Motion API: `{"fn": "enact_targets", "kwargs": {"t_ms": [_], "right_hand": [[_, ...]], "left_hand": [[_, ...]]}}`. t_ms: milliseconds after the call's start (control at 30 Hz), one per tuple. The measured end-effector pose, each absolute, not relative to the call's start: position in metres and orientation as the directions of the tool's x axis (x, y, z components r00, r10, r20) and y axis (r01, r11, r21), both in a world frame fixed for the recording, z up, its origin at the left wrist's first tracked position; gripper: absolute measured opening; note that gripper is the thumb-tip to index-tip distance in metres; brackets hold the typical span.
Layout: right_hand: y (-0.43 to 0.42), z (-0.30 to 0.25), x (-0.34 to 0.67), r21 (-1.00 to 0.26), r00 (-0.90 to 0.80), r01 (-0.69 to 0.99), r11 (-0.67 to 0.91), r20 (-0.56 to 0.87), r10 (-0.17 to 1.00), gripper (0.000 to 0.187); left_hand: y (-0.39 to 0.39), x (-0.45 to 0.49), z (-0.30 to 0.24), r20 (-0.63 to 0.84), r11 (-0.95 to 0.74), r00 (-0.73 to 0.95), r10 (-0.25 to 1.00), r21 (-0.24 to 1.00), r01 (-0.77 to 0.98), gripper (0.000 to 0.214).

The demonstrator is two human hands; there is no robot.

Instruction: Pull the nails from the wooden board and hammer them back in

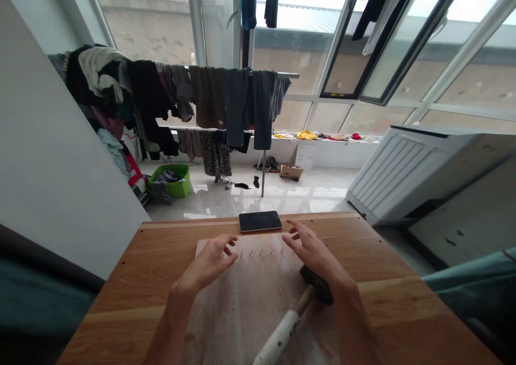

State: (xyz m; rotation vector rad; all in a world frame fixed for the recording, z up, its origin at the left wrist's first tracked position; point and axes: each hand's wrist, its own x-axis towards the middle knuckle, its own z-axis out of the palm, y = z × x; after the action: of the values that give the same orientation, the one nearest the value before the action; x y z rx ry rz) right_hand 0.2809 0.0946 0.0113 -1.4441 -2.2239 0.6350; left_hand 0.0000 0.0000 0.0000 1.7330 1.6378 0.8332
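Note:
My left hand [210,261] hovers over the pale wooden board [250,295] with its fingers apart and slightly curled, holding nothing. My right hand [312,252] is held over the board's right part, fingers spread, also holding nothing. Between the two hands a row of several small nails [260,252] stands in the board. A hammer [296,311] with a dark head and a white-wrapped handle lies on the board under my right wrist. A dark phone [260,221] lies face up at the far edge of the wooden table [137,279].
Past the table, a drying rack [226,99] hung with clothes stands on a tiled floor by large windows. A green basket [173,180] sits at the left, a white slatted cabinet [407,166] at the right. A white wall panel [48,166] runs along the left.

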Motion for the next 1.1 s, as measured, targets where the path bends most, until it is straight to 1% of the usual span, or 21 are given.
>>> {"fn": "enact_targets", "kwargs": {"t_ms": [100, 200, 467, 600, 767, 933, 1100], "right_hand": [[0.0976, 0.0073, 0.2813, -0.613, -0.386, 0.703, 0.361, 0.099, 0.917, 0.047], [0.1016, 0.0098, 0.2847, -0.638, -0.37, 0.689, 0.344, 0.1, 0.924, 0.051], [0.0982, 0.0046, 0.2848, -0.678, -0.446, 0.666, 0.31, -0.03, 0.894, 0.055], [0.0986, 0.0074, 0.2835, -0.683, -0.456, 0.671, 0.289, -0.072, 0.887, 0.058], [0.0992, 0.0101, 0.2838, -0.686, -0.458, 0.671, 0.28, -0.087, 0.885, 0.057], [0.0989, 0.0104, 0.2824, -0.684, -0.458, 0.677, 0.271, -0.102, 0.883, 0.057], [0.0989, 0.0119, 0.2789, -0.678, -0.46, 0.686, 0.262, -0.126, 0.879, 0.055]], "left_hand": [[0.0004, 0.0001, 0.0036, 0.004, -0.006, 0.004, 1.0, 0.83, 0.558, 0.035], [0.0016, -0.0011, 0.0045, -0.025, 0.033, -0.022, 0.999, 0.848, 0.529, 0.043], [0.0064, -0.0031, -0.0035, -0.109, 0.116, -0.042, 0.993, 0.873, 0.473, 0.058], [0.0066, -0.0024, -0.0023, -0.117, 0.125, -0.045, 0.992, 0.886, 0.448, 0.061], [0.0054, -0.0029, 0.0007, -0.12, 0.137, -0.065, 0.991, 0.896, 0.423, 0.063], [0.0064, -0.0004, 0.0005, -0.082, 0.101, -0.061, 0.995, 0.883, 0.458, 0.062], [0.0088, 0.0042, -0.0034, -0.075, 0.086, -0.042, 0.996, 0.88, 0.467, 0.059]]}}
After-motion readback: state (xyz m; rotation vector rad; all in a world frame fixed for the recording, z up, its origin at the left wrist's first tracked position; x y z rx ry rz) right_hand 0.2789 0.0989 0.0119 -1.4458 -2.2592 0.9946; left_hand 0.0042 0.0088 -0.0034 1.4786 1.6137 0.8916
